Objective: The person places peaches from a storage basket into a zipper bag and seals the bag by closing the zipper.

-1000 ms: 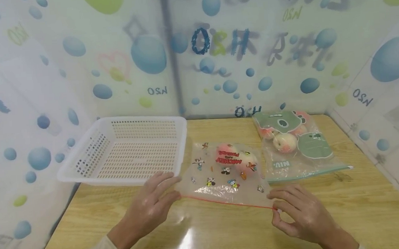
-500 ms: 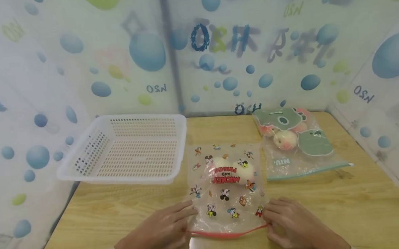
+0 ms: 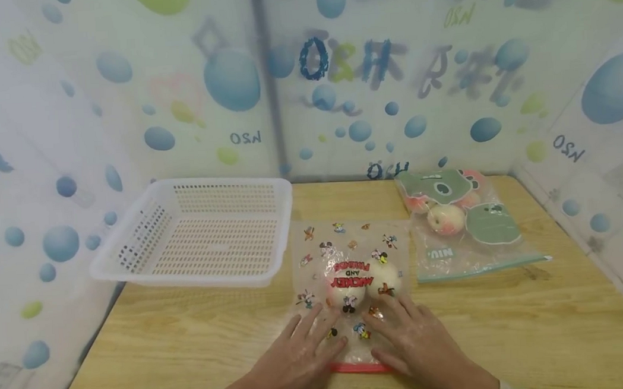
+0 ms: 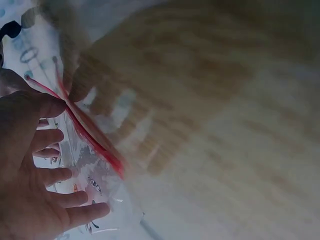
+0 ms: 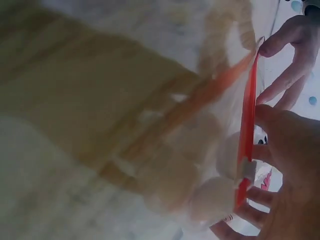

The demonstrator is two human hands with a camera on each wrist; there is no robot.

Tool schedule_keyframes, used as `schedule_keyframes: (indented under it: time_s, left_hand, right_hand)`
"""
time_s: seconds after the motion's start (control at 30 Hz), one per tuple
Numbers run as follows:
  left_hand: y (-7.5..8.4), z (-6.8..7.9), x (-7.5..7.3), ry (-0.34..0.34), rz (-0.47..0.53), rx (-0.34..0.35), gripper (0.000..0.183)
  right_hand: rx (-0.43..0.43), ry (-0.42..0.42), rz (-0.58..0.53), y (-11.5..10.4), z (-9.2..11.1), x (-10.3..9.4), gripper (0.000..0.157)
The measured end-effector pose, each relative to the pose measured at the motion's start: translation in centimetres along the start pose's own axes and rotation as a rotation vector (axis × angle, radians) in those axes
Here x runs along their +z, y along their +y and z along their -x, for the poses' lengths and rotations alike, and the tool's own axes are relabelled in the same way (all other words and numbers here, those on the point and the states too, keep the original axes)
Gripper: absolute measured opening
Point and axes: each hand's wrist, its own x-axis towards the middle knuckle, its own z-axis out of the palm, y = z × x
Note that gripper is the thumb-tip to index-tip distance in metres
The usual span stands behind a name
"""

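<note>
A clear zip bag (image 3: 315, 259) printed with cartoon figures lies flat on the table, its red zip edge (image 3: 359, 367) toward me. Inside are pale fruits (image 3: 344, 296) with a pink blush, which look like peaches. My left hand (image 3: 295, 359) lies over the bag's lower left part, fingers spread. From the lower right, my right hand (image 3: 422, 345) rests on the bag the same way, fingertips near the fruits. A pale slider (image 5: 247, 171) sits on the red zip in the right wrist view. In the left wrist view the zip's two strips (image 4: 100, 147) stand apart in places.
A white perforated plastic basket (image 3: 215, 278) stands at the back left of the wooden table (image 3: 191, 333). At the back right lies another clear bag (image 3: 455, 266) with green patches, a teal zip and several similar fruits. Patterned curtains (image 3: 307, 117) enclose the table.
The printed bag came nearer me and lies straighter. Both hands let go of its zip corners and moved inward onto its face. The fruits inside shifted toward me.
</note>
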Motion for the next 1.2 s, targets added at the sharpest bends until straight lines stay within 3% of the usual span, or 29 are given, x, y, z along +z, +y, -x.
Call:
schedule_keyframes:
  time_s: [0.17, 0.3, 0.37, 0.57, 0.83, 1.1, 1.2]
  left_hand:
    - [-0.5, -0.3, 0.5, -0.036, 0.036, -0.025, 0.051]
    - [-1.5, -1.1, 0.9, -0.043, 0.027, -0.034, 0.045]
    - [-2.1, -1.6, 1.1, -0.062, 0.003, -0.035, 0.046]
    - [-4.3, -4.0, 1.7, -0.145, 0.1, -0.106, 0.059]
    - [-6.4, -6.3, 2.9, -0.18, 0.126, -0.184, 0.065]
    - [-7.1, -6.5, 2.9, -0.22, 0.233, -0.261, 0.068]
    - [-7.0, -6.2, 2.8, -0.208, 0.204, -0.254, 0.065]
  right_hand:
    - [-0.001, -0.036, -0.001, 0.7, -0.7, 0.1, 0.063]
    - [-0.027, -0.082, -0.019, 2.1, -2.0, 0.0, 0.062]
    - [-0.037, -0.107, -0.053, 2.9, -2.9, 0.0, 0.06]
    - [0.008, -0.181, -0.154, 5.1, -5.3, 0.2, 0.056]
    - [0.071, -0.24, -0.323, 7.9, -8.0, 0.9, 0.055]
    - [0.112, -0.267, -0.408, 8.9, -8.7, 1.5, 0.057]
    - [0.179, -0.268, -0.454, 8.8, -8.4, 1.1, 0.057]
